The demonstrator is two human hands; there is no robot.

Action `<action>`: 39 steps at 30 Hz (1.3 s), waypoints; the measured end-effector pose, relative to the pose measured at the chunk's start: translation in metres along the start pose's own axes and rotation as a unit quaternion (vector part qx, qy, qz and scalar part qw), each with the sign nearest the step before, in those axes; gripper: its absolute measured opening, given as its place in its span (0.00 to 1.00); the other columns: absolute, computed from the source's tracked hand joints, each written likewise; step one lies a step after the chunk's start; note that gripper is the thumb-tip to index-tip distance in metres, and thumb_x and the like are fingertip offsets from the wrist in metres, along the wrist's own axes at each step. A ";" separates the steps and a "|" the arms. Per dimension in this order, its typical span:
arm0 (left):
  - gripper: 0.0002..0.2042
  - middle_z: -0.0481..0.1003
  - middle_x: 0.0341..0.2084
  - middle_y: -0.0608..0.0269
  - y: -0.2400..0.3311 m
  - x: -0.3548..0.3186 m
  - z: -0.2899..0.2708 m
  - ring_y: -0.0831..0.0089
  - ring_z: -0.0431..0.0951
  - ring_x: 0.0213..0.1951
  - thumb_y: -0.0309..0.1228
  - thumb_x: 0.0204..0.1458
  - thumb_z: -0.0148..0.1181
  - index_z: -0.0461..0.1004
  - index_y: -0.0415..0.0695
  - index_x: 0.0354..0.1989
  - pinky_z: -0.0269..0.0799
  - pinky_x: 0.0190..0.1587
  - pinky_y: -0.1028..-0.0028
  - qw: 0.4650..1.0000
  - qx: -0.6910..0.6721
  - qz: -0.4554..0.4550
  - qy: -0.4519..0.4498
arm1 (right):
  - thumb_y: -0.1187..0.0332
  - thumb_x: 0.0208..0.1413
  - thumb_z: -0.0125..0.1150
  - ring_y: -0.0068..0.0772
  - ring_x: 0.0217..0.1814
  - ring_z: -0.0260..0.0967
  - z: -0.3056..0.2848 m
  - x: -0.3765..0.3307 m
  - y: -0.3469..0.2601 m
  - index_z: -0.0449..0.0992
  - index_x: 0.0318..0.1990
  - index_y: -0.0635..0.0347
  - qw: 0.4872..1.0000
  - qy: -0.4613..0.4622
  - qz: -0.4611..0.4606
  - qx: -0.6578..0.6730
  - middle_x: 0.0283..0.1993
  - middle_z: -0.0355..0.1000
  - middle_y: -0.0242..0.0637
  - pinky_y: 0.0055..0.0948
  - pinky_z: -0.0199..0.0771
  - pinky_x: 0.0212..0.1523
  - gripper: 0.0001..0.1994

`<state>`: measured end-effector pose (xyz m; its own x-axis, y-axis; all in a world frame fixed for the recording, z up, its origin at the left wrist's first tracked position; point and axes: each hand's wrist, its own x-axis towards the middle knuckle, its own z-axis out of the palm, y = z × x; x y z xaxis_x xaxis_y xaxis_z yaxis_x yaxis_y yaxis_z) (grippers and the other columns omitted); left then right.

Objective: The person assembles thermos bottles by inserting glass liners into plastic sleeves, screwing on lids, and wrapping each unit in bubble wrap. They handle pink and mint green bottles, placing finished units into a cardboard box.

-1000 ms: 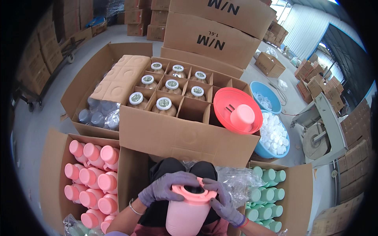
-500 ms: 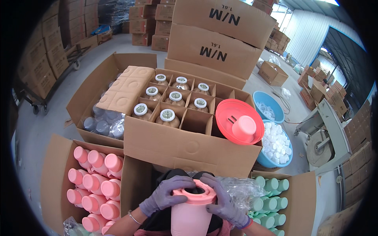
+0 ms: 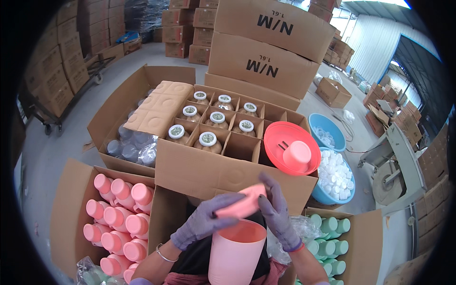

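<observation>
Where both hands' fingers pinch it, pink lid, tilted above open pink jug.

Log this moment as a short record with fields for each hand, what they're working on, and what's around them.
left hand: purple glove, gripping the left edge of the pink lid
right hand: purple glove, fingers on the lid's right edge
pink lid: lifted and tilted, clear of the rim
pink container: upright, mouth open, below the lid
divided carton: ahead, white-capped jars in its cells, nearest right cell empty
pink bottles: in the box at left
green bottles: in the box at right
blue basin: white caps inside
</observation>
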<state>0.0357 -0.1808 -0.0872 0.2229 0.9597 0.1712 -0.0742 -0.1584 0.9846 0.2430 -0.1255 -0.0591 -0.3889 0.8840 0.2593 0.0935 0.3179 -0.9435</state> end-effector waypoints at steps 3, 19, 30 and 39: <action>0.29 0.71 0.57 0.54 -0.002 0.014 0.008 0.68 0.73 0.57 0.49 0.66 0.47 0.65 0.34 0.63 0.71 0.59 0.67 0.935 -0.329 -0.026 0.131 | 0.67 0.52 0.68 0.58 0.70 0.56 0.018 0.031 -0.007 0.68 0.63 0.59 0.906 0.012 -0.304 -0.294 0.69 0.54 0.56 0.46 0.62 0.67 0.30; 0.30 0.57 0.71 0.52 -0.054 0.034 0.001 0.67 0.57 0.71 0.34 0.66 0.49 0.49 0.37 0.74 0.52 0.70 0.71 0.998 -0.036 -0.002 0.045 | 0.57 0.54 0.59 0.57 0.49 0.71 0.015 0.211 0.036 0.69 0.55 0.56 0.846 0.016 -0.163 -0.508 0.48 0.71 0.52 0.49 0.75 0.49 0.22; 0.23 0.71 0.60 0.51 -0.060 0.007 -0.036 0.65 0.70 0.62 0.34 0.67 0.47 0.64 0.33 0.65 0.60 0.67 0.69 0.966 -0.210 -0.025 0.147 | 0.54 0.49 0.68 0.54 0.57 0.70 0.094 0.245 0.091 0.70 0.60 0.50 0.829 -0.249 -0.114 -0.487 0.52 0.71 0.51 0.43 0.70 0.59 0.30; 0.35 0.67 0.59 0.48 -0.042 0.049 -0.073 0.51 0.75 0.56 0.57 0.64 0.46 0.51 0.47 0.71 0.77 0.56 0.54 0.886 -0.418 0.033 0.200 | 0.57 0.40 0.77 0.48 0.49 0.68 0.043 0.213 -0.052 0.73 0.54 0.56 0.864 -0.043 -0.328 -0.381 0.43 0.70 0.44 0.42 0.70 0.52 0.32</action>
<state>-0.0208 -0.1108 -0.1225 -0.1584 0.9867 0.0365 -0.8053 -0.1505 0.5734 0.1158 0.0316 0.0363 -0.6500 0.4105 0.6395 0.3904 0.9024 -0.1825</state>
